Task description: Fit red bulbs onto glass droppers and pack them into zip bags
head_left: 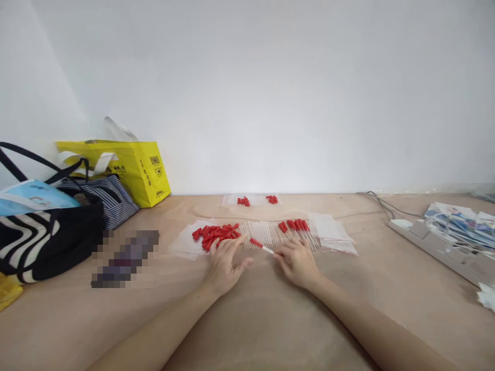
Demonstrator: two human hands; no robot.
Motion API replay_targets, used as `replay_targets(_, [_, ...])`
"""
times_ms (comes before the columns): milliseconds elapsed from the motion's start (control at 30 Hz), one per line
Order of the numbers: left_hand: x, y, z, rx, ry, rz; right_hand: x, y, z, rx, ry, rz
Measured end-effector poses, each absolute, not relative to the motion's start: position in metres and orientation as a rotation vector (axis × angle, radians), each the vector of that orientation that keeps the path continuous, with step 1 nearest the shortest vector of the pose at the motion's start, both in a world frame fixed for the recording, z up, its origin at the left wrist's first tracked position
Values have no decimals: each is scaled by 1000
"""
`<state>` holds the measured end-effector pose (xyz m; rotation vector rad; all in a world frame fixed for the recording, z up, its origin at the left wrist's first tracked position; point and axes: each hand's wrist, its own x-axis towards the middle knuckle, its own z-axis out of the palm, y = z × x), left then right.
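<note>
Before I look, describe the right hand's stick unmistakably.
On the table, before the white wall, find the right hand. The stick juts from its fingertips, red end toward the left hand, not toward the wall like the red-ended row beyond.

Yellow bag behind striped pouch

light: bright and soft, whitest in the middle of the wall, grayer near the corners | shadows: soft, a dark one by the right arm | blur: thin sticks run together, small bag words fuzzy | edges: stretched | left: big squares hide something dark
</note>
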<state>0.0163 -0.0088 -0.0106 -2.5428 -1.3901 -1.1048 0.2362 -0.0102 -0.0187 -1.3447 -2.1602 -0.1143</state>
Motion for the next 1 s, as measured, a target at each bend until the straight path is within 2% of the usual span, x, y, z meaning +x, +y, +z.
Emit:
replay_targets(167, [15,-6,-11,-2476,-1546,-1062,251,18,-18,-1896,-1730,-94])
replay_targets(300, [16,-5,-9,-2403,-1581,-993,254,29,-16,-2078,-1652,-70])
replay_targets(667, [5,5,-9,-2092,-1833,-786,261,33,-19,-2133,-1610,-116])
replay_targets(833, [2,8,-9,-2063,-1862,-723,246,34,-12,-2047,-1693,-152])
replay_targets(1000, [0,8,-8,-2054,-1817,-672,227,46,-5,-2190,-1797,-86])
